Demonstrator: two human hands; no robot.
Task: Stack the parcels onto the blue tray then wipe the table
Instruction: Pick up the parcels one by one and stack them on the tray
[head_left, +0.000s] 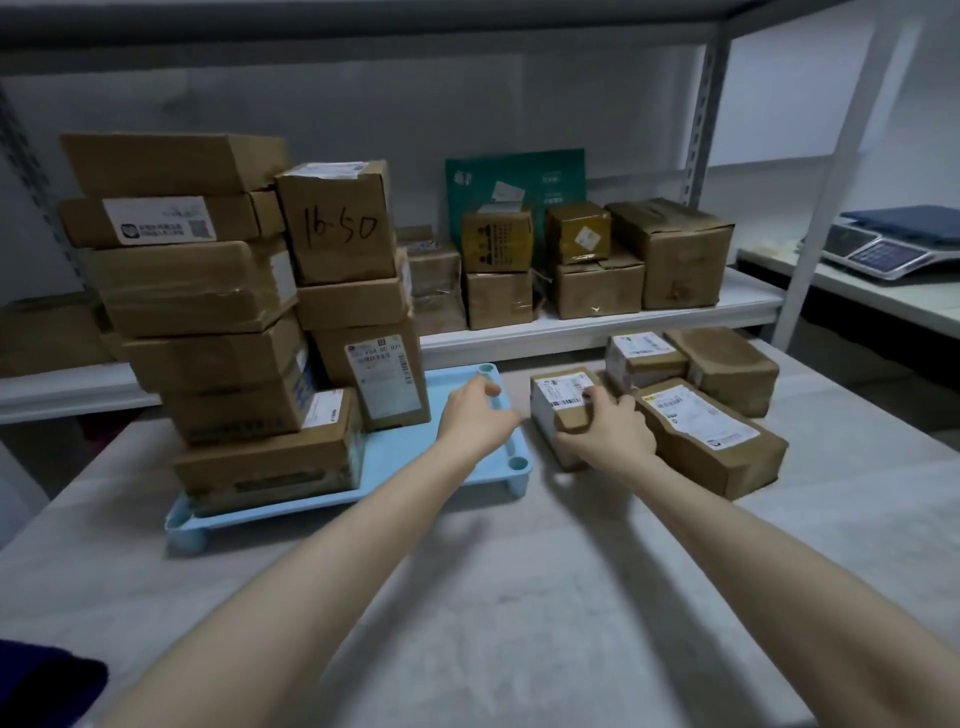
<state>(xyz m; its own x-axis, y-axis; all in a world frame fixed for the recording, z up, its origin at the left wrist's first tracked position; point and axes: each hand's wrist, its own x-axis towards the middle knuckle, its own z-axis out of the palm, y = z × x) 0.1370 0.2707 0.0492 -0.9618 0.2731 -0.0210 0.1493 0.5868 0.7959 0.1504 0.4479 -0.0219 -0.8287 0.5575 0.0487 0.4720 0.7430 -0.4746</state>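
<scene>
A weighing scale (878, 252) sits on the side counter (930, 306) (far right).

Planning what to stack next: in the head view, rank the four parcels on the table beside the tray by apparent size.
1. long labelled parcel, front right.
2. plain brown parcel, back right, though farther away.
3. gripped parcel under the right hand and the white-labelled parcel behind it look alike; not ranked.

Table (519, 582) front is left open at six o'clock; passage is blocked by stacked parcels (234, 338) at ten, loose parcels (701, 410) at two.
</scene>
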